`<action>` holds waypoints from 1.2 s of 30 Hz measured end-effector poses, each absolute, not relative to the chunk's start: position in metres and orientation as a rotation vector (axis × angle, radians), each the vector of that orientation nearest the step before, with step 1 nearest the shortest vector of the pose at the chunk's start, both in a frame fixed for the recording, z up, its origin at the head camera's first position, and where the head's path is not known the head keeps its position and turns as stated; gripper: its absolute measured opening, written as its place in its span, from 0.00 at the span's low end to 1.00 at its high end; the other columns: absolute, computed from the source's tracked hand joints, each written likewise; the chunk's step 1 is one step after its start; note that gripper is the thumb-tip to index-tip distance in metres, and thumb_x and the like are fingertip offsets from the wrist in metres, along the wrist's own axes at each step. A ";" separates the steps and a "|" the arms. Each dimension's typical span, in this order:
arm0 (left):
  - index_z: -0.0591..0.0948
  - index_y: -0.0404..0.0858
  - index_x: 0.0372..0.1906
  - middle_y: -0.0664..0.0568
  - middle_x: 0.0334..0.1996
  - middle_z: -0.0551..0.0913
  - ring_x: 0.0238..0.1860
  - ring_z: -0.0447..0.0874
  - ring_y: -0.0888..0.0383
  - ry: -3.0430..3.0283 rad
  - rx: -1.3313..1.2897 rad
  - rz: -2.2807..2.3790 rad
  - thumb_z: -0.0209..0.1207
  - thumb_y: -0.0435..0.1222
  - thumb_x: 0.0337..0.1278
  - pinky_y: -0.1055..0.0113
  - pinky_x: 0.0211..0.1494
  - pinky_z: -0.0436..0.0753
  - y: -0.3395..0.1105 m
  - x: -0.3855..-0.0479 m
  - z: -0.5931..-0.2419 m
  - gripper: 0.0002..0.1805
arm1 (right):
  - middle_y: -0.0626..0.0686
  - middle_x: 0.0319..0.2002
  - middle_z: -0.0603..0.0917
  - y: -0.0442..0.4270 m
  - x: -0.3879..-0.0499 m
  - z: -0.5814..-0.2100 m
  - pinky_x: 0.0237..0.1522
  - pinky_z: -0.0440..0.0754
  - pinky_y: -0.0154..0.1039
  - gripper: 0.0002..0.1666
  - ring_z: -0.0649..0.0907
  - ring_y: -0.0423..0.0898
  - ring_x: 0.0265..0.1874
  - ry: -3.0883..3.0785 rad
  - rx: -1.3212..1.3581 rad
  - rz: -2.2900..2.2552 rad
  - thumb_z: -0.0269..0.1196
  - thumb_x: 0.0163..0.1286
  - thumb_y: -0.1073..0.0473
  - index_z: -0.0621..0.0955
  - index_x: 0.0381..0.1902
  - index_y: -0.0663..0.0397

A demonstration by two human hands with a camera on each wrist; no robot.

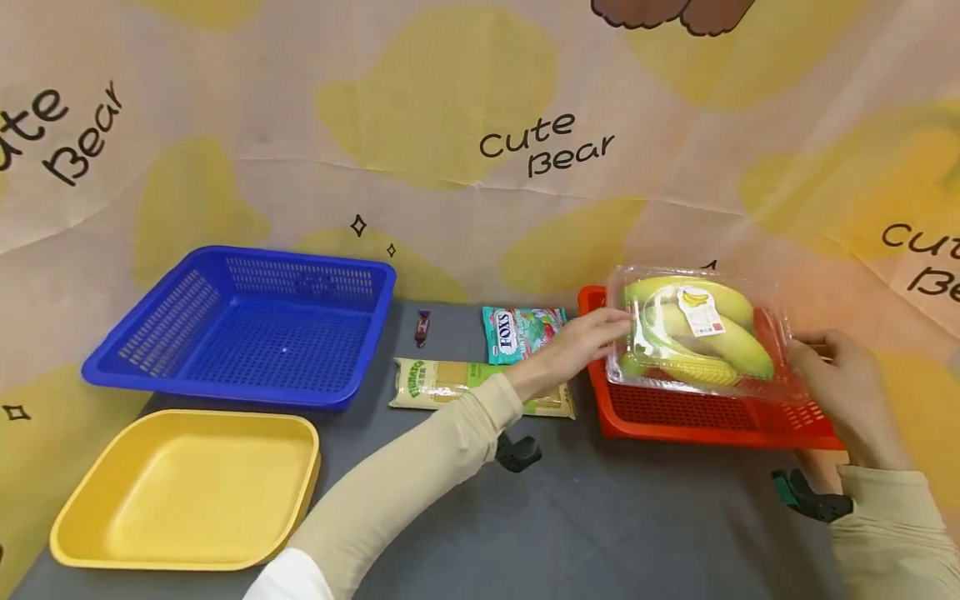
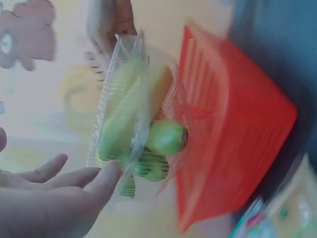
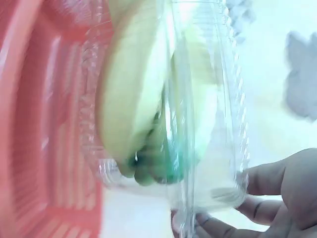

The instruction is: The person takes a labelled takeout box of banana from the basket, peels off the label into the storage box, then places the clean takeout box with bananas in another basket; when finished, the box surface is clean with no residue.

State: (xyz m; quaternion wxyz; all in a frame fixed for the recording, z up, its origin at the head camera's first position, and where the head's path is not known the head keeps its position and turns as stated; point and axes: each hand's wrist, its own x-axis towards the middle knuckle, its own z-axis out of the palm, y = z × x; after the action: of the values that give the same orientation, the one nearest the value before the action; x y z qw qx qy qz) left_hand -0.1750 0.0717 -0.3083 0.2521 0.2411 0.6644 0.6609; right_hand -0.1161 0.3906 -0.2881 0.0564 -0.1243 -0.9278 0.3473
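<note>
A clear plastic box of yellow-green bananas, with a white banana sticker on its lid, is held tilted above the red basket. My right hand grips the box's right end; in the right wrist view its fingers bend round the corner. At the other end, my left hand reaches in with fairly straight fingers touching the box's edge. The left wrist view shows the left hand beside the box, banana tips facing it. Both wrist views are somewhat blurred.
A blue basket stands at the back left, a yellow tray in front of it. Between the baskets lie a small dark-wrapped candy, a teal FOX'S candy bag and a long noodle-like packet, partly behind the left arm. A printed cloth hangs behind.
</note>
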 end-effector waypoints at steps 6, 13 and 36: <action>0.65 0.42 0.72 0.50 0.72 0.66 0.72 0.67 0.49 2.032 0.822 1.736 0.39 0.47 0.74 0.50 0.74 0.65 -0.013 -0.145 -0.284 0.27 | 0.26 0.37 0.77 0.345 -0.100 -0.276 0.34 0.76 0.28 0.15 0.75 0.35 0.37 -2.765 -0.312 1.281 0.57 0.71 0.42 0.77 0.50 0.38; 0.66 0.34 0.70 0.39 0.68 0.71 0.68 0.70 0.45 2.194 0.795 1.726 0.39 0.41 0.77 0.52 0.67 0.75 -0.110 -0.087 -0.295 0.25 | 0.39 0.43 0.81 0.267 -0.075 -0.297 0.39 0.83 0.31 0.17 0.84 0.33 0.38 -2.799 0.020 1.457 0.62 0.70 0.51 0.76 0.51 0.55; 0.68 0.38 0.68 0.40 0.66 0.73 0.68 0.69 0.44 2.263 0.283 1.444 0.44 0.45 0.76 0.60 0.60 0.80 -0.169 -0.006 -0.383 0.25 | 0.54 0.39 0.78 0.195 -0.035 -0.391 0.31 0.80 0.35 0.19 0.82 0.43 0.31 -3.099 0.065 1.644 0.68 0.62 0.51 0.74 0.43 0.54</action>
State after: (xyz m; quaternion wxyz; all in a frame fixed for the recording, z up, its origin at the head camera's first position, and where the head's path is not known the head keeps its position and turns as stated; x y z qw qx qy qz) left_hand -0.0062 -0.1691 -0.3833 0.2196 0.1023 0.8179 0.5218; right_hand -0.0354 0.1953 -0.3907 -0.1828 0.0182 -0.8683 0.4607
